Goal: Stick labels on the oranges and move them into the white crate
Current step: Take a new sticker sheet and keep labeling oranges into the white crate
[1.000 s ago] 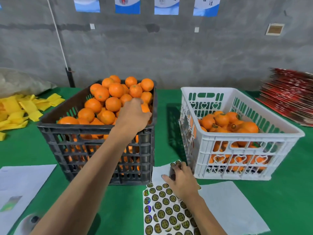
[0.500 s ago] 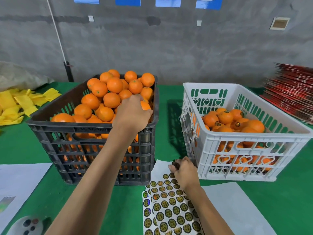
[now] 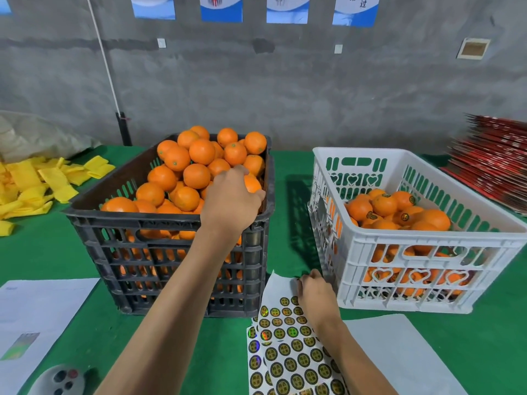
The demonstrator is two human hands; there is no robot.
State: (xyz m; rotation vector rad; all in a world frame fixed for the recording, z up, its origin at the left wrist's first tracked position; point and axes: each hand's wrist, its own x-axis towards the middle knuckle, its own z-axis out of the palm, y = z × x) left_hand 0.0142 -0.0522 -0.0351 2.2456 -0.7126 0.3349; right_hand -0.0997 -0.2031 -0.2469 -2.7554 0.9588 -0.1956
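Where the green table (image 3: 71, 252) meets the lower edge of the view, a grey round device with buttons (image 3: 60, 379) lies beside a white printed sheet (image 3: 37, 312), and sheets of round labels (image 3: 288, 352) overlap on white backing paper (image 3: 399, 354). The right hand (image 3: 315, 295) rests on the far end of the label sheets, fingers curled toward the paper's upturned corner (whether its grip pinches a label cannot be told). Beyond it, the white crate (image 3: 427, 243) stands on the table, partly filled with oranges (image 3: 385, 205), several bearing labels. To its left stands the black crate (image 3: 171, 252), heaped with unlabelled oranges (image 3: 196, 175). The left hand (image 3: 231, 201) reaches over its near rim, fingers curled round one orange (image 3: 252, 183) at the right side of the heap. Further left lie yellow pads (image 3: 34, 183); at far right, a stack of red card (image 3: 490, 161). Blue posters (image 3: 221, 7) hang on the grey wall (image 3: 285, 89).
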